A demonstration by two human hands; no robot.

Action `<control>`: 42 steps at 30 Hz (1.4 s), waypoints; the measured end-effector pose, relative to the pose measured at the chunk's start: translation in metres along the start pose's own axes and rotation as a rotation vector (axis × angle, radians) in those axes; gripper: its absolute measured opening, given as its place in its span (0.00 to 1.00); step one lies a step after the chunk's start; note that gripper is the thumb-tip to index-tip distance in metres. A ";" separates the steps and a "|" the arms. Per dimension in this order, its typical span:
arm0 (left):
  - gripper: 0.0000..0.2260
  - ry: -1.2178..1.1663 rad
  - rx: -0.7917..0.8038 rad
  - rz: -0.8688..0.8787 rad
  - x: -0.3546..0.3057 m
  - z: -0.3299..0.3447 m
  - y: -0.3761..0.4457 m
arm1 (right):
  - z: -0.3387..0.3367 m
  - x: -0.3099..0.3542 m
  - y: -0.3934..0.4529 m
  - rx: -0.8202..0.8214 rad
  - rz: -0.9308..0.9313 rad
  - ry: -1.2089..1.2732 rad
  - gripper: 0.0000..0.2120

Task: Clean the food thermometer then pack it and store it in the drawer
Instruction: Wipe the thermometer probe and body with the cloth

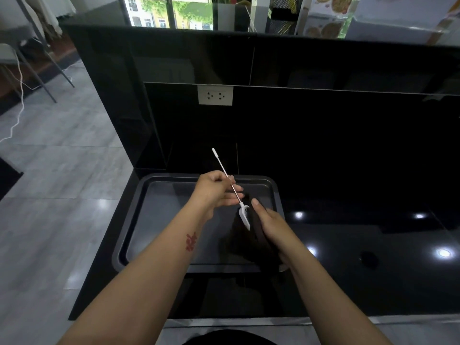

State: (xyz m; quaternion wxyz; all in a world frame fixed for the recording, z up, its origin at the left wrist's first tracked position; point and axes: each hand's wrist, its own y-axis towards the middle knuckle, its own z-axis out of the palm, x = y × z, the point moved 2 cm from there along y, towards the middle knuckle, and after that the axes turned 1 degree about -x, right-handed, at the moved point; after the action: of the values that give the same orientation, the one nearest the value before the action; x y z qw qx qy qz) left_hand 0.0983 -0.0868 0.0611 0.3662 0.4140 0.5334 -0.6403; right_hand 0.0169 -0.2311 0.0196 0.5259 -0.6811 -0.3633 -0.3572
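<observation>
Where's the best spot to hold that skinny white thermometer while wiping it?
Probably mid-stem, from the left side, as the left hand does now. The thermometer slants up and away, its thin probe free above the fingers, its wider white head low against the dark cloth in the right hand, above the tray.

Single head-worn view, wide-angle, looking forward and down, close over black counter point(361, 257)

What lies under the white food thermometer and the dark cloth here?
Under the white food thermometer and dark brown cloth sits a dark rectangular metal tray; its visible floor looks bare. The patch beneath the cloth is covered.
</observation>
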 end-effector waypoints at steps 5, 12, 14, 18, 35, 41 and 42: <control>0.08 -0.048 -0.117 0.034 -0.005 -0.005 0.004 | 0.005 -0.006 0.002 -0.060 -0.096 0.001 0.18; 0.07 -0.030 -0.157 0.064 0.002 -0.004 0.004 | 0.010 -0.012 0.003 -0.083 -0.046 0.083 0.16; 0.06 -0.022 -0.122 0.069 0.000 -0.001 0.004 | 0.009 -0.006 0.006 -0.069 -0.042 0.092 0.16; 0.06 -0.039 -0.134 0.088 -0.008 -0.007 0.007 | 0.006 -0.021 0.006 -0.054 0.041 0.105 0.22; 0.07 0.151 -0.073 0.072 0.009 0.013 0.002 | 0.005 -0.017 0.003 -0.071 -0.019 0.289 0.15; 0.11 0.292 0.032 0.057 0.017 0.019 -0.003 | 0.002 -0.010 0.004 -0.016 0.047 0.263 0.28; 0.10 0.300 0.004 0.070 0.016 0.018 -0.003 | 0.003 -0.013 0.003 -0.003 0.078 0.291 0.34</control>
State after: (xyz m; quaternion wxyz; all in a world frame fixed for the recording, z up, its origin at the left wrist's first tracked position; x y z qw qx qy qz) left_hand 0.0870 -0.1047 0.0491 0.3036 0.5243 0.5661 -0.5590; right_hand 0.0136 -0.2304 0.0060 0.5854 -0.6366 -0.2558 -0.4319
